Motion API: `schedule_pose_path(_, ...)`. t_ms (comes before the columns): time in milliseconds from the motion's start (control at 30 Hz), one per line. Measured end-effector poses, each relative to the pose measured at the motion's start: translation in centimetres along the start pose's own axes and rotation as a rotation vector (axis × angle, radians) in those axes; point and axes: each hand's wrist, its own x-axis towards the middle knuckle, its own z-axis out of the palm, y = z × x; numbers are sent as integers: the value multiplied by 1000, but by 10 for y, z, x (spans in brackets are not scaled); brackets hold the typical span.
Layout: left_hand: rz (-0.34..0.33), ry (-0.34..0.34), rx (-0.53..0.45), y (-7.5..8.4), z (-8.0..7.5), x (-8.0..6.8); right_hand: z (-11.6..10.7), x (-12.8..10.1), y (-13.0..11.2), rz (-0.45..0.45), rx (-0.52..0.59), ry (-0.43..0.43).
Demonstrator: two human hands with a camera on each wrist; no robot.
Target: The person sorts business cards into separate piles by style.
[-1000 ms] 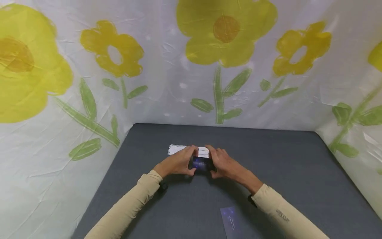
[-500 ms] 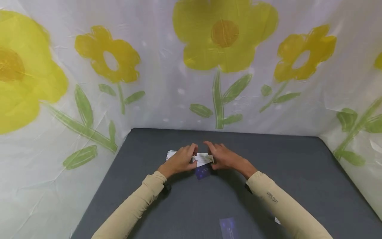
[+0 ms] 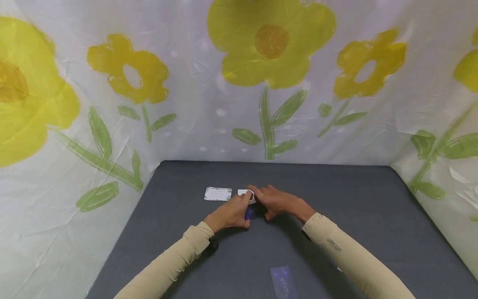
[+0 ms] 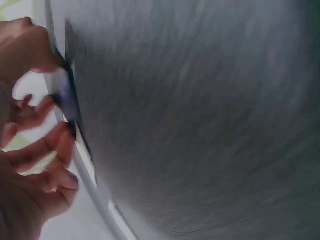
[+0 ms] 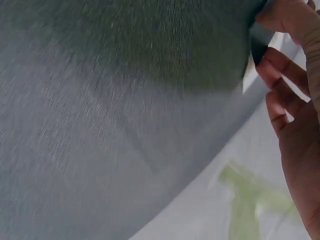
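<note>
Near the middle of the table, in the head view, a dark purple card sits between my two hands. My left hand grips it from the left, thumb at the near edge and fingers at the far edge. My right hand holds it from the right in the same way. Blurred in the left wrist view, the purple card lies between thumb and fingers; the right wrist view has its dark edge between the right thumb and fingers. A white card lies just behind, partly covered by the fingers.
A white card with a leafy border lies to the left on the grey table. Another purple card lies near the front. A small white corner shows beside the right sleeve. A white flower-painted curtain encloses the table.
The hands have come closer together, the left moving right, closing in on the purple card. The leafy-bordered white card at the left is now uncovered. The head view has shifted slightly.
</note>
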Motion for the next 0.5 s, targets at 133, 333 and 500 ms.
schedule_pose_path(133,26,30,-44,5,0,29,-12,-27,17,66,13,73)
schedule_pose_path(333,14,-67,-165,9,9,89,-19,-58,46,236,19,110)
schedule_pose_path(500,-34,-194,-252,2,34,102,2,-62,59,294,34,-13)
